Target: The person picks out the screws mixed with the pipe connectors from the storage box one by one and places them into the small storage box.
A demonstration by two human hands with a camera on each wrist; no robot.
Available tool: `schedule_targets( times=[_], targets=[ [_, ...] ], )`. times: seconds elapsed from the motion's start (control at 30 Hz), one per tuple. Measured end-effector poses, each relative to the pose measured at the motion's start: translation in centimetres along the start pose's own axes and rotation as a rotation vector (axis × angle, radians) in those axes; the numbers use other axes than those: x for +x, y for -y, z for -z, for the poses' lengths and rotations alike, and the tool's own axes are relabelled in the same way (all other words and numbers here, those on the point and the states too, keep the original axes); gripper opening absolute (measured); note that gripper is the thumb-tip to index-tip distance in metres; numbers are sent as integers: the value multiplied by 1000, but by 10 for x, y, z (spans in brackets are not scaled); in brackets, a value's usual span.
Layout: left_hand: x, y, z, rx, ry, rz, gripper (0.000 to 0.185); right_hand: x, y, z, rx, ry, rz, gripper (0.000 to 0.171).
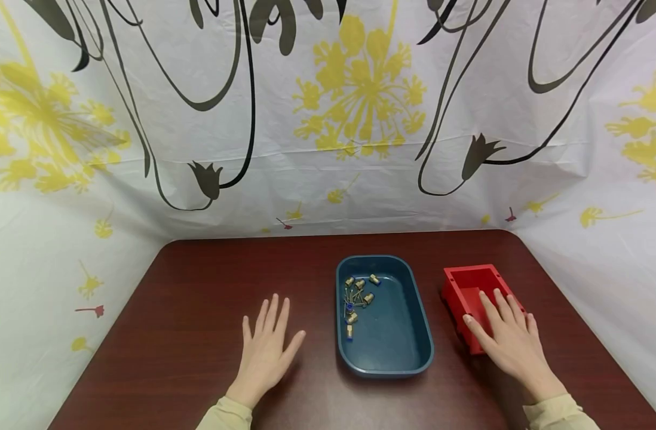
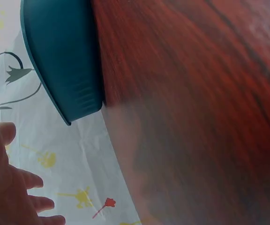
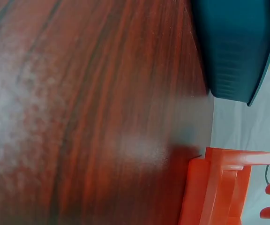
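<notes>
On the dark red-brown table (image 1: 199,286), at about 7 o'clock from the blue tray (image 1: 408,352), the left hand (image 1: 266,349) lies palm down with its fingers straight and spread apart, holding nothing and resting flat on the wood. At about 3 o'clock from the tray, the right hand (image 1: 508,337) rests on the red box (image 1: 468,283), its fingers straight and laid across the near end of the open top, the thumb against the box's left wall; the fingers do not curl round anything. The red box stands just beside the tray, apart from it, with its open side up. The tray sits near the middle of the table with its long side running from 12 to 6 o'clock, and a small cluster of brass-coloured parts (image 1: 357,295), some with blue tips and thin pins, lies in its 10 o'clock corner; the rest of its floor shows bare blue. In the left wrist view the tray's outer wall (image 2: 64,61) and the fingertips (image 2: 32,180) show against the cloth. In the right wrist view the box's orange-red wall (image 3: 214,192) stands on the wood near the tray's wall (image 3: 238,47). Behind the table, from 9 through 12 to 3 o'clock, hangs a white curtain (image 1: 328,119) printed with yellow flowers and black stems.
</notes>
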State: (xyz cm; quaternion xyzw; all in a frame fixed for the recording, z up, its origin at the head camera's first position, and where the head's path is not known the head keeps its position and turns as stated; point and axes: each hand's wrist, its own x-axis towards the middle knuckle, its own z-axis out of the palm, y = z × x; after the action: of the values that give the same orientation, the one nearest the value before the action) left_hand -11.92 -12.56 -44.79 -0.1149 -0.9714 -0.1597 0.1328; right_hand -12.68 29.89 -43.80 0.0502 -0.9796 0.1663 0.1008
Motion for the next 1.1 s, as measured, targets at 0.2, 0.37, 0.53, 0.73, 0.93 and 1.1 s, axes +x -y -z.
schedule_targets(
  times=[0.2, 0.37, 0.53, 0.73, 0.93, 1.1],
  targets=[
    [3, -3, 4, -6, -81, -27, 68, 6, 3, 6, 12, -26, 14, 66],
    [6, -13, 7, -19, -113, -62, 69, 19, 12, 14, -7, -74, 67, 63],
    [6, -28, 5, -29, -111, -124, 67, 37, 29, 25, -54, -108, 149, 58],
    [2, -44, 2, -54, -85, -189, 64, 56, 54, 35, -87, -116, 235, 53],
    [-3, -54, -3, -39, -57, -217, 63, 72, 75, 37, -116, -83, 304, 50],
    [-6, -59, -8, -27, -38, -231, 62, 86, 88, 36, -131, -48, 340, 46]
  ],
)
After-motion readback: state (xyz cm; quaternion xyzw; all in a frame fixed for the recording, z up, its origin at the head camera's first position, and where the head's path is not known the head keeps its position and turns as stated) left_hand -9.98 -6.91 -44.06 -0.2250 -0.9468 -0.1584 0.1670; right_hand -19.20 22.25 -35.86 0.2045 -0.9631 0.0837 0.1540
